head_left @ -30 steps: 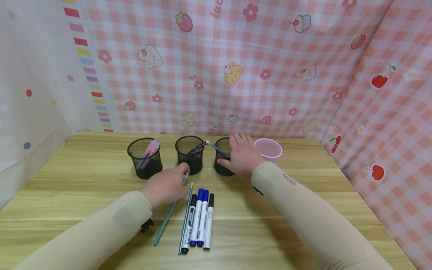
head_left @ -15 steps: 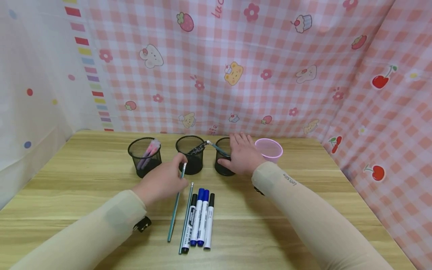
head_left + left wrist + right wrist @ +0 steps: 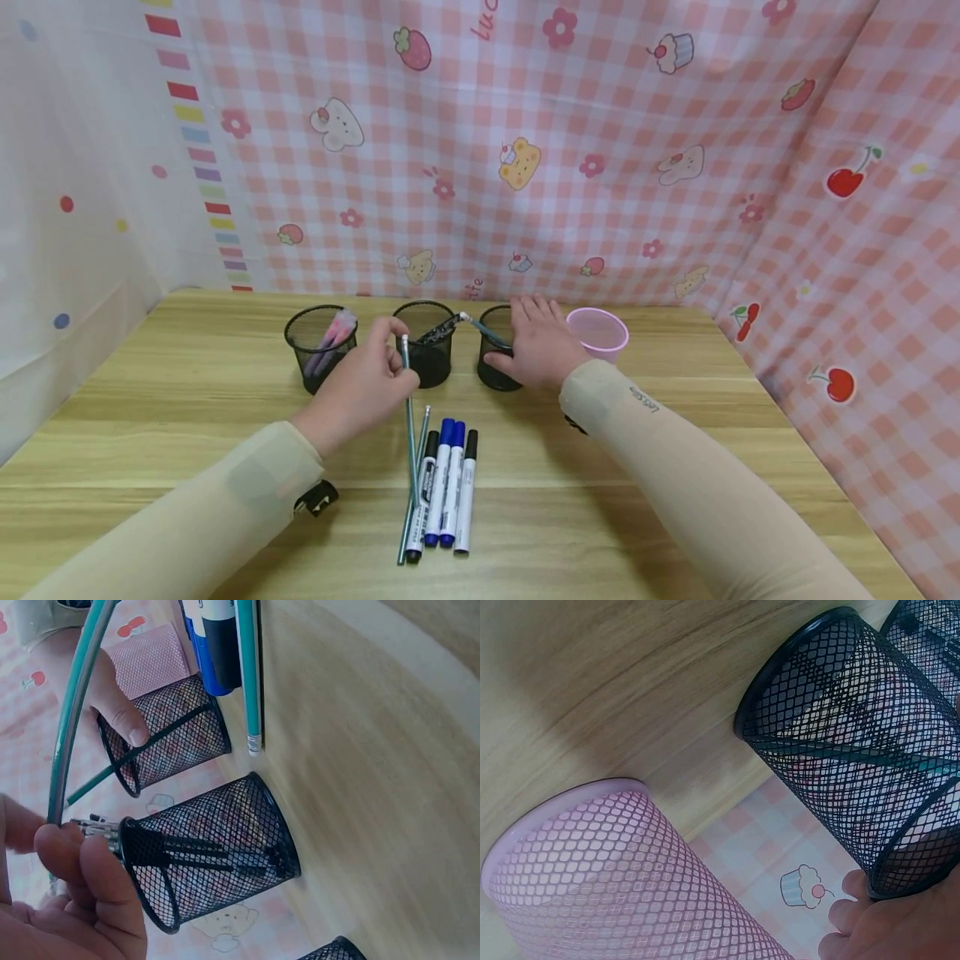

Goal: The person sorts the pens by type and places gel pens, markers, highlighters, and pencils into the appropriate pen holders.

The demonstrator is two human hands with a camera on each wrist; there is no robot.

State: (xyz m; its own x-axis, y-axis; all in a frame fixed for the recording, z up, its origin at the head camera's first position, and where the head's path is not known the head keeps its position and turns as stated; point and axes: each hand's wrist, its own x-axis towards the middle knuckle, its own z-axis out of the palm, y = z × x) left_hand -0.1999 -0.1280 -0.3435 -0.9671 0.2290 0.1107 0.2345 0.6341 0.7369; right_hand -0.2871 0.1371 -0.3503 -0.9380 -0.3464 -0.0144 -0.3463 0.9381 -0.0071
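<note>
My left hand (image 3: 356, 387) pinches a green pencil (image 3: 409, 425) near its white eraser end, raised in front of the second black mesh pen cup (image 3: 431, 368). The pencil's lower end overlaps a second green pencil (image 3: 402, 543) and the markers in the head view. Dark pens (image 3: 202, 855) stand inside that second cup. My right hand (image 3: 542, 346) grips the third black mesh cup (image 3: 817, 697) at its rim, thumb on the near side and fingers behind. One green pencil (image 3: 482, 330) leans in this cup, its eraser end sticking out to the left.
Several white markers (image 3: 452, 492) with blue or black caps lie side by side on the wooden table (image 3: 600, 517). At the left stands another black mesh cup (image 3: 302, 367) with pink highlighters (image 3: 330, 342). A pink mesh cup (image 3: 615, 877) stands right of my right hand. A checked cloth hangs behind.
My left hand has lifted the pencil's eraser end, and the pencil has swung rightward to a more upright angle. My right hand stays on the third cup.
</note>
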